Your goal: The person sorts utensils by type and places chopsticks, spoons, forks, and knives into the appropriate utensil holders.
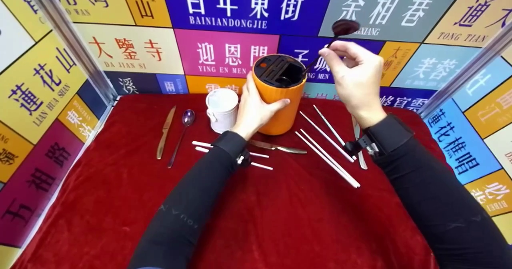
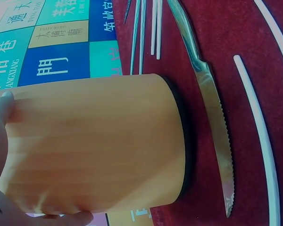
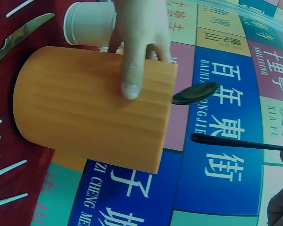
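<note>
Orange holder: left side obstructed by white pot, left hand; knife low in front; farther in front, free passage over red cloth.

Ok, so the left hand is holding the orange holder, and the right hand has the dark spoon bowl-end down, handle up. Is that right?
Not quite: the dark spoon is the other way up. The head view shows its bowl at the top, handle slanting down toward the orange holder. The left hand and right hand are as you said.
</note>
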{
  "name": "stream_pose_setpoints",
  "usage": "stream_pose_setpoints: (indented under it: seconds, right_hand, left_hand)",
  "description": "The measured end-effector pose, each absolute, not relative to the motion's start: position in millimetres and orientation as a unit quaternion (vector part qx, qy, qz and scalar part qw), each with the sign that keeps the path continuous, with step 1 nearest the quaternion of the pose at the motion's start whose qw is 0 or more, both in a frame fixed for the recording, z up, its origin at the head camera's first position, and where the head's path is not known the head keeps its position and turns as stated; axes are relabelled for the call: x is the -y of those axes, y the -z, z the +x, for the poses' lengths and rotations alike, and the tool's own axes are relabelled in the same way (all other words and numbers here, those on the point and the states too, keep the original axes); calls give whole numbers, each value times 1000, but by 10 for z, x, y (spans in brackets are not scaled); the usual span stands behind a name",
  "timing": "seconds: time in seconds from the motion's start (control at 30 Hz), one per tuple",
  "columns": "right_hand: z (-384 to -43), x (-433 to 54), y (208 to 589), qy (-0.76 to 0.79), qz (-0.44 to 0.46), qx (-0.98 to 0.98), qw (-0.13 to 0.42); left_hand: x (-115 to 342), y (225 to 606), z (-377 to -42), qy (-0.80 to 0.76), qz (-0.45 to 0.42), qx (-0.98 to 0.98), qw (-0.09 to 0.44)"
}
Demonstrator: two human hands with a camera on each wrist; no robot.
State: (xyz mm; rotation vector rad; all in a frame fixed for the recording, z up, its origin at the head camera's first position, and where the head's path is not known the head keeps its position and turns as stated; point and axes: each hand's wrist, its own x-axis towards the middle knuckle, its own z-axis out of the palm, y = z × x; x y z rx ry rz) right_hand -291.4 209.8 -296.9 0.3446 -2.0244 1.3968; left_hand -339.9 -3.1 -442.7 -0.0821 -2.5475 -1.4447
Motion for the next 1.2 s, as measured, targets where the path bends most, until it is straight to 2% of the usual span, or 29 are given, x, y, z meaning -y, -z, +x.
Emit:
stream_pose_setpoints:
  seconds: [0.47, 0.73, 1.2]
  right_hand:
    - [-3114, -1973, 3413, -506, 129, 815, 251]
    - [-3204, -1974, 3615, -473, 167, 838, 214]
    - [-3292, -1987, 3750, -393, 227, 859, 237]
  left_hand:
    - [25, 4441, -3367, 507, -43, 853, 114]
    - [41, 4421, -3360, 492, -28, 863, 110]
    - [37, 4392, -3359, 492, -27, 864, 105]
